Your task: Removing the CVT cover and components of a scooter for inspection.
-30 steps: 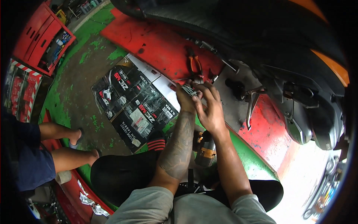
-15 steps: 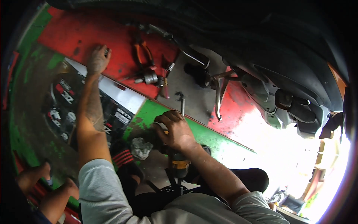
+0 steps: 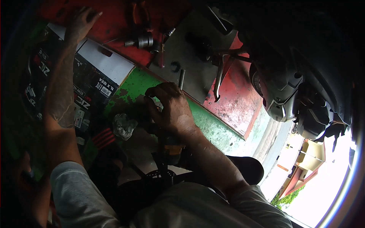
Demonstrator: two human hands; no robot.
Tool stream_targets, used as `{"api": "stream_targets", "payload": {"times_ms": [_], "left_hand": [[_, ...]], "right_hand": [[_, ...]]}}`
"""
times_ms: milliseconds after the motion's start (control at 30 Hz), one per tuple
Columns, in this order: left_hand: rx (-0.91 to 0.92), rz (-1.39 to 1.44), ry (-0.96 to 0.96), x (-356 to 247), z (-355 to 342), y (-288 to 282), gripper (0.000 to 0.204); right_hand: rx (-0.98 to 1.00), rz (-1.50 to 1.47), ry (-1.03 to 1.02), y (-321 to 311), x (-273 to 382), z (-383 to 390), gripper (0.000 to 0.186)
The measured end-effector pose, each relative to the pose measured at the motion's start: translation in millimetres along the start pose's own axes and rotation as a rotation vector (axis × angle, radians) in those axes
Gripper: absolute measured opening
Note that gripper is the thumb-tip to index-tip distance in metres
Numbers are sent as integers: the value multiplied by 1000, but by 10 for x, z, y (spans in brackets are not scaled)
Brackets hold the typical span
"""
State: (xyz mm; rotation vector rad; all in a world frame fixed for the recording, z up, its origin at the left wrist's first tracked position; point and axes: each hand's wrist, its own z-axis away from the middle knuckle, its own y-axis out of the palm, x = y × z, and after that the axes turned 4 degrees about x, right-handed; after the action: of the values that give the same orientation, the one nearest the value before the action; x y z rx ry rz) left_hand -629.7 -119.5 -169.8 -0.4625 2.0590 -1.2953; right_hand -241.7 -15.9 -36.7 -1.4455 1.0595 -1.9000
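Observation:
My left hand [image 3: 80, 24] is stretched out over the red mat [image 3: 110, 19] at the far left, its fingers curled. A dark patch shows between the fingers, too dim to name. My right hand [image 3: 173, 108] wraps round the upper part of a black-and-yellow cordless impact wrench [image 3: 174, 149], held upright near my knees. A silver metal shaft [image 3: 182, 79] sticks up just beyond that hand. On the mat lie orange-handled pliers [image 3: 134, 14], a large steel socket [image 3: 145, 40] and a thin red-handled tool [image 3: 162, 57].
A dark motorcycle [image 3: 304, 83] fills the right, its metal stand [image 3: 219, 81] over the mats. A black printed cardboard box [image 3: 97, 76] lies under my left forearm. Crumpled clear plastic [image 3: 124, 126] sits by my striped sock [image 3: 103, 139]. Another person's limb [image 3: 40, 197] shows lower left.
The view has shifted, and the scene sits higher and further left. My left hand has reached further over the red mat. My right hand keeps its grip on the impact wrench.

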Motion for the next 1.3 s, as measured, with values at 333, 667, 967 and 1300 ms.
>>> {"api": "stream_targets", "payload": {"times_ms": [333,667,967,1300], "left_hand": [[-469,546,762,-2015,229,-743,28],[727,1714,-229,-4535,487,-395,28],[259,2170,-322,-4823,491,182,31],[239,2120,-190,-4740,642,316,28]], "right_hand": [[-156,-53,24,-22,33,56,20],[-1244,-908,275,-222,-1147,869,29],[-1604,-1537,624,-785,-2028,1582,41],[-1904,-1528,403,-1959,-2395,1851,65]]}}
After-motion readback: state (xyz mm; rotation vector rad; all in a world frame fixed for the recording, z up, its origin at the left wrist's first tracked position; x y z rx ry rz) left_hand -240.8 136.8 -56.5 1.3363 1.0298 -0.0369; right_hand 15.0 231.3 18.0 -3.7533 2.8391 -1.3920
